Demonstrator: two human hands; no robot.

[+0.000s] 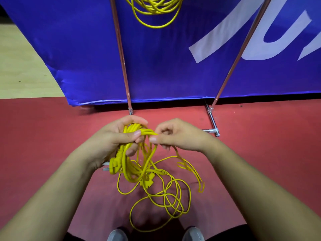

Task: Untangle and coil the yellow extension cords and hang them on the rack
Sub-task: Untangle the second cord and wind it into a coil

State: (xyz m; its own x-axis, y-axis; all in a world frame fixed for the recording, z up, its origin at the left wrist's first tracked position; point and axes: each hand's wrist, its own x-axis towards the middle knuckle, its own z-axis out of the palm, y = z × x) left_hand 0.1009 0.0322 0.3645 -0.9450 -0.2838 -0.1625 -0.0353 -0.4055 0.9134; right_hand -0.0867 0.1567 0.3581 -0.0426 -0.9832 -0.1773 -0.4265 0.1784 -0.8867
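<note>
Pulling the pinched strand (151,132) hard could cinch the snarl (147,178) below into a knot, and the left hand (114,141) could drop its loops, since it clenches many turns of cord (130,174) at once. The right hand (180,136) pinches one strand beside them. Thin and bright yellow, the cord hangs in loose crossed loops to the floor (243,153); a plug (113,166) dangles by the left wrist.

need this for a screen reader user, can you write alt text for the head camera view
A person's left hand grips a bundle of yellow extension cord while the right hand pinches a strand, the rest trailing in loops on the red floor. Another coiled cord hangs on a metal rack before a blue banner.
</note>
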